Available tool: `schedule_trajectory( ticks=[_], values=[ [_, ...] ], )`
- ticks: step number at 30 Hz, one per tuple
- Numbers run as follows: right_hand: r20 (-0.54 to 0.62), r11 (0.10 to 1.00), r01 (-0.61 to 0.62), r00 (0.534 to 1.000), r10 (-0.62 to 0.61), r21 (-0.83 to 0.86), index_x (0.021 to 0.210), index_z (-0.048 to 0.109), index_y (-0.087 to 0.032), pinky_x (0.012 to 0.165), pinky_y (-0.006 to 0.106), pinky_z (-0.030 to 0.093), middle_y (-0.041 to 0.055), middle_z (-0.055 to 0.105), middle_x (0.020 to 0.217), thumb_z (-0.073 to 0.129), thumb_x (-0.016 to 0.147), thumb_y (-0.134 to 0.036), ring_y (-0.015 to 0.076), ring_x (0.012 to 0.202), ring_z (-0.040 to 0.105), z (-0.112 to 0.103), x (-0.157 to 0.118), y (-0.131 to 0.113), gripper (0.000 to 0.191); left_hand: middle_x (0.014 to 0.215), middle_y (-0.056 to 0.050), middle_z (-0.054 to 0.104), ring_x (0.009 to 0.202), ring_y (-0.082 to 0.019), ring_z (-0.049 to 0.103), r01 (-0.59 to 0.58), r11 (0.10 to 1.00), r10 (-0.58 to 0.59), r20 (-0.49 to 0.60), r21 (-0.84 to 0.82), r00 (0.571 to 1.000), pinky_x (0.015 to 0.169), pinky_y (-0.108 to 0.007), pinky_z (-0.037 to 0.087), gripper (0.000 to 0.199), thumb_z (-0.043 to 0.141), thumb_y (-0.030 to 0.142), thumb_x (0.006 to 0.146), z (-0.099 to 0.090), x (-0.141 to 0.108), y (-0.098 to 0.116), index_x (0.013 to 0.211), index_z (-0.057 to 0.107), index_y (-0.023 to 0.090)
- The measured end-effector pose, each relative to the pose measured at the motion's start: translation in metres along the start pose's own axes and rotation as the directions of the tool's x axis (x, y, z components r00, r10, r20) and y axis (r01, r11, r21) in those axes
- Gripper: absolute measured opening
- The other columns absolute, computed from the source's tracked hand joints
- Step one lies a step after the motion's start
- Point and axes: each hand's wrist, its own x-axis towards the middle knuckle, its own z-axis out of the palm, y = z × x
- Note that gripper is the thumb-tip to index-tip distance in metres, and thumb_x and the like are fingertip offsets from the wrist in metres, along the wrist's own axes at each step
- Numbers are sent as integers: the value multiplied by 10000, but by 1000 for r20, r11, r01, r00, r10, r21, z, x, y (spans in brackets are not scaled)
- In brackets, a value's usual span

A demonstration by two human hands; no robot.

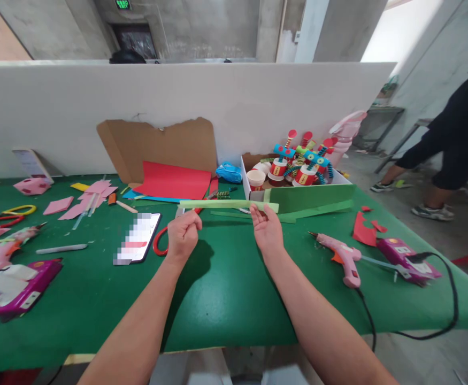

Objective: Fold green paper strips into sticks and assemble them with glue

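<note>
Bare concrete walls at the back, then a long white board (234, 91) standing along the far edge of a green table (225, 299). And now to the hands, well apart, at opposite ends of a pale green strip (225, 204), held up nearly level just above the tabletop! Left hand (183, 234) curled into a fist at one end, apparently pinching; exact grip hard to make out. Right hand (269, 231) spread open, palm up, fingertips against the other end. Nicely straight along its length, so best kept that way: light, even tension, no hard squeeze, likely to crease otherwise. Worth matching both ends in height, too, to avoid a twist.

Moving outward: red-handled scissors (160, 243) just beside the left fist, easy to snag with a careless wrist. Next to them, a phone (150, 235) lying flat. Beyond the strip, red paper (173, 179) and a box (245, 179) of cup figures (306, 174). Over on the right, a pink glue gun (340, 254), possibly hot, so wise to keep that forearm clear. Farther off, a person (450, 123) on the floor side.
</note>
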Motion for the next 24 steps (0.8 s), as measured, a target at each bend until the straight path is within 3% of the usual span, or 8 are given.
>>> schedule_trajectory(
  ticks=[2,5,9,12,15,20,22,24],
  values=[
    [26,997,-72,997,72,-20,694,507,-212,811,295,594,22,677,690,703,719,-207,159,774,698,2,-5,5,198,496,22,494,492,-117,444,90,996,-86,213,-10,973,501,-243,355,220,410,148,709,7,-3,2,553,553,209],
    [145,978,-172,971,188,-116,729,564,-196,741,268,604,18,681,694,743,699,-237,154,736,696,7,-18,12,187,477,34,508,455,-108,442,330,943,-275,451,-46,849,440,-222,325,202,471,279,783,23,-7,4,717,646,204],
    [267,938,-275,907,325,-210,726,601,-178,665,242,589,13,688,713,795,632,-259,144,701,686,13,-33,15,231,487,66,455,365,-63,324,687,646,-478,526,-332,704,358,-193,237,371,543,539,788,32,-8,6,863,600,180],
    [254,903,-315,885,390,-292,703,609,-179,588,224,551,-13,661,656,823,564,-289,122,617,651,14,-38,15,278,485,90,392,369,-37,304,652,506,-524,400,-564,752,360,-181,251,391,676,534,685,26,-2,3,726,516,180],
    [263,850,-257,875,407,-460,646,626,-175,510,192,462,-52,597,569,830,515,-312,76,516,553,11,-40,15,278,465,84,391,382,-40,339,558,524,-565,228,-644,793,369,-187,282,415,720,445,654,18,5,-4,600,395,192],
    [325,751,-61,876,355,-657,613,666,-176,487,213,360,-41,583,553,804,519,-359,75,506,461,7,-38,16,248,527,66,477,401,-60,410,532,660,-567,113,-530,816,410,-208,362,284,648,412,726,17,6,-13,717,478,185],
    [283,740,-36,910,301,-671,639,686,-178,485,221,356,-27,596,566,773,547,-378,82,506,452,6,-36,17,236,626,47,550,457,-77,478,464,798,-507,-14,-384,862,473,-222,417,266,632,400,746,17,4,-12,865,532,184],
    [259,729,-11,931,257,-684,657,696,-181,470,224,347,-23,594,563,742,574,-386,84,491,435,6,-34,18,226,716,21,599,566,-103,544,316,936,-334,-103,-154,937,572,-239,460,231,616,360,772,17,1,-9,927,571,195]
  ],
)
